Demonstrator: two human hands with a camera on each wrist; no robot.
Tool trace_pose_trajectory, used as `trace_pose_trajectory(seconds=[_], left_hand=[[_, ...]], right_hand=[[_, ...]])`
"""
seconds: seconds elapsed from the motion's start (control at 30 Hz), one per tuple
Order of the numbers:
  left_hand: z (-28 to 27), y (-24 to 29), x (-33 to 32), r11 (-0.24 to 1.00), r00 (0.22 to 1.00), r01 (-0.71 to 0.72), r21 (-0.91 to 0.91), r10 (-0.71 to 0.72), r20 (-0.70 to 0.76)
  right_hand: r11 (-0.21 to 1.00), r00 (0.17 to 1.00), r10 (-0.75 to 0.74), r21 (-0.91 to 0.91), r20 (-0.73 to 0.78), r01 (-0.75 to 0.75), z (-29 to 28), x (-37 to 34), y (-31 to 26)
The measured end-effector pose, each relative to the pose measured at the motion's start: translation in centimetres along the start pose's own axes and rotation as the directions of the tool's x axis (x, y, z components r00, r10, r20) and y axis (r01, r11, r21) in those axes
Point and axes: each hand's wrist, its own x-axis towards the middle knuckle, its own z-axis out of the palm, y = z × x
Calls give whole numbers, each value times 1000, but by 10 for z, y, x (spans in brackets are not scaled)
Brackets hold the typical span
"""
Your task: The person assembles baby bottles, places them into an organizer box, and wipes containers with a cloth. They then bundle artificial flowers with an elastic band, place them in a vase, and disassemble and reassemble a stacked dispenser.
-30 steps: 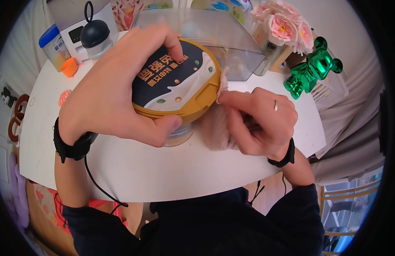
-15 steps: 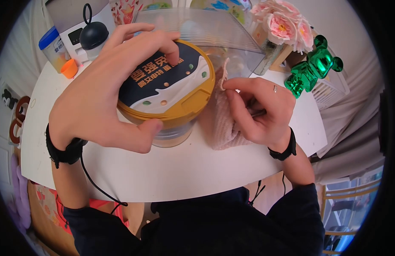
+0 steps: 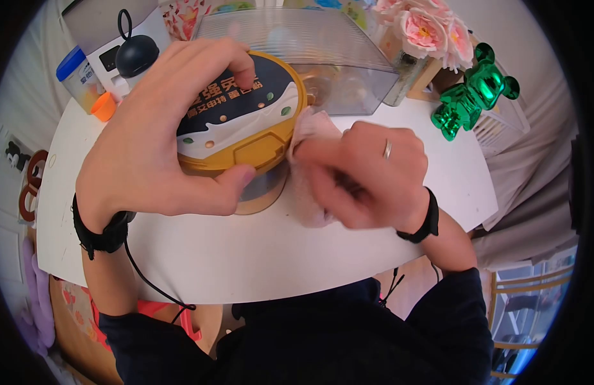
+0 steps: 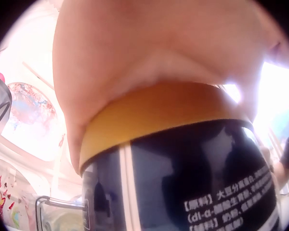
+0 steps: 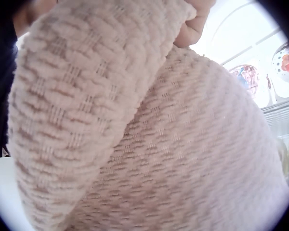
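A round tub with a yellow rim and dark printed lid (image 3: 245, 112) stands on the white table. The left hand (image 3: 152, 135) grips it from the left, thumb at the near rim and fingers over the far side; the left wrist view shows the palm against the yellow lid edge (image 4: 149, 113) above a dark label (image 4: 183, 168). At the tub's right side the right hand (image 3: 370, 176), blurred, pinches a pale pink woven cloth (image 3: 309, 199) between thumb and fingers. This cloth (image 5: 183, 144) hangs in folds and fills most of the right wrist view.
Behind the tub stands a clear ribbed plastic box (image 3: 354, 90). Pink flowers (image 3: 425, 35) and a shiny green bear figure (image 3: 473, 96) are at the back right. An orange cup (image 3: 103, 107), a blue-lidded jar (image 3: 78, 77) and a black-domed item (image 3: 137, 56) stand at the back left.
The tub has shifted left under the left hand. The right hand has moved left with the cloth, which now lies close against the tub's right side.
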Motion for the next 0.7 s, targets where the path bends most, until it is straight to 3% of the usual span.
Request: trace_pose_trajectory(seconds=[0.07, 0.13, 0.23, 0.27, 0.37, 0.43, 0.47, 0.5, 0.53, 0.63, 0.7], left_hand=[[-3, -3, -2, 1000, 1000, -21, -17, 21, -2], [-9, -7, -2, 994, 996, -61, -86, 66, 60], [-11, -10, -3, 991, 991, -103, -87, 110, 81], [-10, -9, -3, 991, 990, -100, -89, 108, 88], [-5, -5, -2, 991, 997, -37, -129, 45, 59], [-1, 5, -1, 992, 997, 81, -92, -80, 12], [-2, 7, 0, 993, 996, 86, -87, -85, 12], [-4, 8, 0, 998, 998, 41, 39, -42, 36], [-6, 8, 1, 987, 998, -7, 163, -4, 67], [-18, 12, -3, 986, 995, -14, 164, -2, 101], [-29, 15, -11, 986, 991, 31, 162, -51, 123]], right_hand=[[1000, 1000, 13, -11, 18, -12, -2, -4, 9], [956, 957, 286, 57, 45, -288, -5, -6, 19], [919, 921, 385, 119, -62, -376, -12, 9, 8], [946, 953, 304, 124, -19, -299, -15, 10, 8], [938, 964, 264, 229, 16, -260, 11, 8, 5], [943, 970, 241, 245, -30, -227, 25, -3, 18], [893, 923, 362, 236, 127, -383, 22, -7, 23], [825, 839, 466, 205, 282, -527, 18, -10, 28], [790, 805, 518, 198, 289, -580, 17, -11, 32], [819, 824, 526, 137, 210, -557, 7, -7, 35], [799, 820, 540, 192, 191, -570, 4, -7, 41]])
